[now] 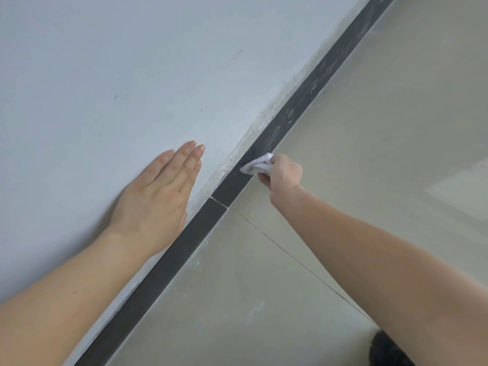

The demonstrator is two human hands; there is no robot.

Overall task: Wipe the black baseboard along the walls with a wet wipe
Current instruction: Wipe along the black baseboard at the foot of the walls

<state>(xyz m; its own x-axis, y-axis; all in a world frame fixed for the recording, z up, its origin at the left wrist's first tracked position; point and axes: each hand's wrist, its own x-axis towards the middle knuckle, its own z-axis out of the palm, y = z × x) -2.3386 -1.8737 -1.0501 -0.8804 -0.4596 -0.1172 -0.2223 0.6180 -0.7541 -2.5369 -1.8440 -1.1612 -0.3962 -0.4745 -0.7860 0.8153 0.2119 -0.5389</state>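
The right hand (284,171) is clutching the wet wipe (257,165) against the black baseboard (184,241), which is looking clean behind the grip and dusty ahead, while the left hand (155,196) is resting flat on the wall (105,75).

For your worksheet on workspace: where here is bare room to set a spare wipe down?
Free: pale floor tiles right of the black baseboard. Crowded: baseboard under the right hand gripping the white wet wipe; left hand flat on the grey wall.

Single head-worn view, wide-angle, tilted. Looks forward and down along the wall-floor junction, from close above. Wall (111,62) fills upper left of frame; floor (369,154) fills right and lower middle. Baseboard (169,262) runs diagonally from lower left to upper right. Both forearms enter from the bottom corners.
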